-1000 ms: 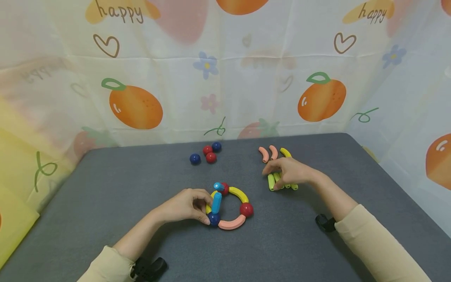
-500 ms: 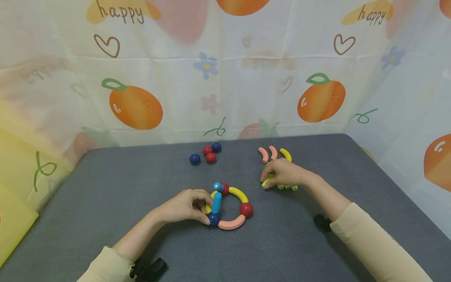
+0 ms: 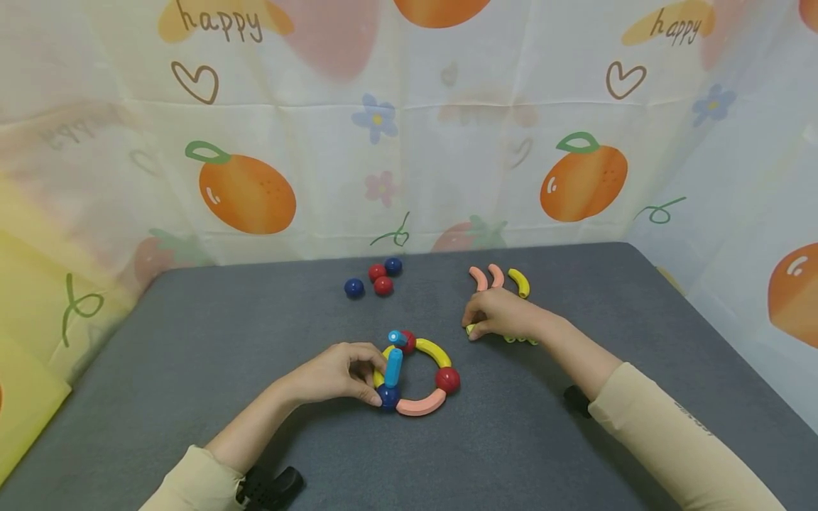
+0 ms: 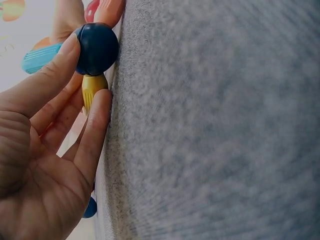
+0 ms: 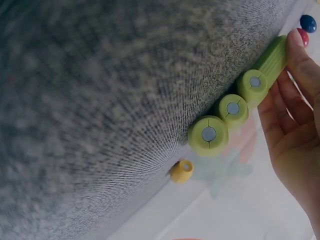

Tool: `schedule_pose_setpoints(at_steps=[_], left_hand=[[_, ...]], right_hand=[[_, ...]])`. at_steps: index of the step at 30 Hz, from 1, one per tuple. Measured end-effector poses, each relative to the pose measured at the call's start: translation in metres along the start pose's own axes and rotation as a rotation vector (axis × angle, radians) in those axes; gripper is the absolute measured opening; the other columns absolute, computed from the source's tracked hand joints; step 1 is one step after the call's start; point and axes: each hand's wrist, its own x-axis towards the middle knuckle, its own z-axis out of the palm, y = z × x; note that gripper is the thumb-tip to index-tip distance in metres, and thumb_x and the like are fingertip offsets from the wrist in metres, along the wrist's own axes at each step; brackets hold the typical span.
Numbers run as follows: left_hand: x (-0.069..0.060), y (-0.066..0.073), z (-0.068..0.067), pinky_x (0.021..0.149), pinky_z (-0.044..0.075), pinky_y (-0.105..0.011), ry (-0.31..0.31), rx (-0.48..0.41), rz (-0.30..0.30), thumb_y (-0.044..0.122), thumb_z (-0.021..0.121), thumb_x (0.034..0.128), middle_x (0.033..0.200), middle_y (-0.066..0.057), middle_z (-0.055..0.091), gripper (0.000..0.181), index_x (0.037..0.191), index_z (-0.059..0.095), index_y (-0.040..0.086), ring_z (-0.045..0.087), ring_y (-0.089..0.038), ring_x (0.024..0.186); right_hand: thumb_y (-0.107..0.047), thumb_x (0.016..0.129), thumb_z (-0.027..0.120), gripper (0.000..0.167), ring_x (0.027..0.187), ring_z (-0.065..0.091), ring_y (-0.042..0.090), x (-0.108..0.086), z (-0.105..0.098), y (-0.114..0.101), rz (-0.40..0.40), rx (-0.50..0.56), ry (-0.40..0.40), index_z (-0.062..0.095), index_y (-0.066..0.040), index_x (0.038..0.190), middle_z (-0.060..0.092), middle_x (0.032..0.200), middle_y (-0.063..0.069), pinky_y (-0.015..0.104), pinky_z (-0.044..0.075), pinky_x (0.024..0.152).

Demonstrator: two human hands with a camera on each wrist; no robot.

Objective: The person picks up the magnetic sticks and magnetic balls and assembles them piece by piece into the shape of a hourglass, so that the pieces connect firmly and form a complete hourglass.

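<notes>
My left hand [image 3: 339, 372] holds a ring of magnetic balls and sticks on the table. In the left wrist view the thumb presses the blue ball [image 4: 98, 49], and fingers lie by the yellow curved stick [image 4: 94, 89]. A light blue stick [image 3: 393, 367] rises from that ball; another light blue stick [image 3: 396, 338] stands on the ring's far red ball [image 3: 407, 342]. A pink curved stick [image 3: 420, 404] and a second red ball [image 3: 447, 380] close the front. My right hand [image 3: 501, 312] pinches a green stick [image 5: 272, 61], with several green sticks [image 5: 208, 135] lying beside it.
Loose red balls [image 3: 383, 286] and blue balls [image 3: 354, 288] lie at the back middle of the grey table [image 3: 255, 305]. Behind the right hand are two pink curved sticks [image 3: 477, 277] and a yellow curved stick [image 3: 520, 282]. A printed curtain [image 3: 447, 163] hangs behind the table.
My right hand has closed on the leftmost green stick and shifted it left, away from the other green ones. The left hand and the ring have stayed in place.
</notes>
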Motion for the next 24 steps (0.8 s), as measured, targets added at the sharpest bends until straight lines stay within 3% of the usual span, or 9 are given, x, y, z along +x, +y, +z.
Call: schedule_pose_setpoints(at_steps=[4, 10, 16, 21, 24], left_hand=[[0.0, -0.002, 0.0, 0.069, 0.054, -0.022, -0.003, 0.002, -0.004, 0.021, 0.083, 0.0797, 0.097, -0.009, 0.063, 0.034, 0.108, 0.068, 0.011, 0.063, -0.01, 0.079], [0.0, -0.001, 0.0, 0.069, 0.054, -0.022, -0.011, 0.003, 0.003, 0.02, 0.082, 0.0801, 0.096, -0.011, 0.063, 0.034, 0.108, 0.067, 0.009, 0.063, -0.009, 0.078], [0.0, -0.001, 0.0, 0.07, 0.054, -0.022, -0.013, -0.002, -0.004, 0.02, 0.082, 0.0804, 0.098, -0.009, 0.062, 0.033, 0.108, 0.068, 0.01, 0.063, -0.009, 0.079], [0.0, -0.001, 0.001, 0.072, 0.055, -0.022, -0.007, -0.008, 0.009, 0.02, 0.082, 0.0804, 0.101, -0.009, 0.062, 0.032, 0.108, 0.068, 0.01, 0.064, -0.01, 0.081], [0.0, 0.0, 0.001, 0.072, 0.055, -0.022, -0.006, -0.009, 0.008, 0.02, 0.082, 0.0804, 0.102, -0.008, 0.062, 0.032, 0.108, 0.068, 0.011, 0.064, -0.009, 0.082]], right_hand=[[-0.016, 0.085, 0.075, 0.015, 0.077, 0.063, 0.002, 0.0, 0.001, -0.002, -0.011, 0.005, 0.028, 0.075, -0.009, 0.099, 0.073, 0.092, 0.0, 0.022, 0.054, 0.072], [-0.014, 0.087, 0.073, 0.01, 0.084, 0.071, 0.011, 0.001, 0.001, -0.006, -0.053, 0.082, 0.12, 0.072, -0.007, 0.094, 0.075, 0.091, 0.002, 0.038, 0.056, 0.088], [-0.007, 0.09, 0.069, 0.026, 0.109, 0.067, 0.024, -0.002, -0.005, -0.008, -0.044, 0.071, 0.042, 0.07, -0.006, 0.116, 0.073, 0.115, 0.009, 0.044, 0.055, 0.094], [0.007, 0.082, 0.062, 0.04, 0.121, 0.063, 0.03, -0.009, -0.013, -0.004, 0.007, 0.114, -0.016, 0.07, -0.008, 0.118, 0.072, 0.119, 0.008, 0.049, 0.053, 0.097], [0.007, 0.083, 0.064, 0.036, 0.119, 0.065, 0.028, -0.01, -0.011, 0.001, 0.021, 0.125, -0.059, 0.071, -0.008, 0.115, 0.073, 0.115, 0.007, 0.045, 0.054, 0.095]])
